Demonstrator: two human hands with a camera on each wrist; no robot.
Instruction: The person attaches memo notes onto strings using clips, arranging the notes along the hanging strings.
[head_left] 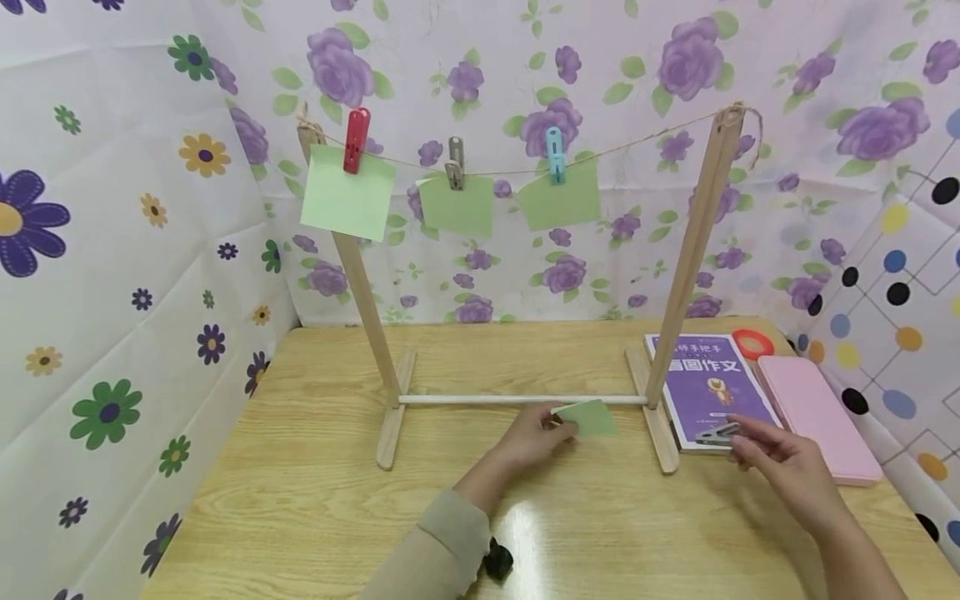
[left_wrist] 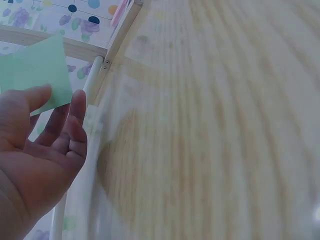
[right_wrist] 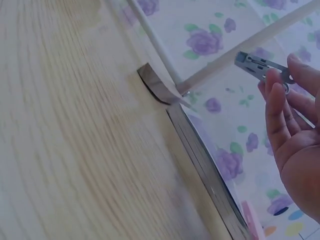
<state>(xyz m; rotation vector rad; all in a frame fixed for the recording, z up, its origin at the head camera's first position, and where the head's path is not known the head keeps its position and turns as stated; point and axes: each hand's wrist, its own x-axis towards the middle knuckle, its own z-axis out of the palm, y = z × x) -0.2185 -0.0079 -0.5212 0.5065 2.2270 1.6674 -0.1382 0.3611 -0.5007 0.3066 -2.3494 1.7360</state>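
Note:
A light green paper note (head_left: 592, 418) is pinched between the thumb and fingers of my left hand (head_left: 534, 435), low over the table near the white crossbar. The left wrist view shows the thumb lying across the note (left_wrist: 40, 70). My right hand (head_left: 797, 468) pinches a grey clothespin (head_left: 717, 434) above the purple book's lower edge; its jaws point left, away from the palm. On the twine (head_left: 637, 148) hang three more green notes, held by a red clothespin (head_left: 356, 140), a grey-brown clothespin (head_left: 455, 162) and a blue clothespin (head_left: 555, 155).
Two wooden posts (head_left: 693, 250) on flat feet carry the twine, joined below by a white rod (head_left: 517, 400). Right of the stand lie a purple book (head_left: 697, 375), a pink case (head_left: 817, 417) and a red ring (head_left: 752, 343). A small black object (head_left: 498, 560) is beside the left sleeve.

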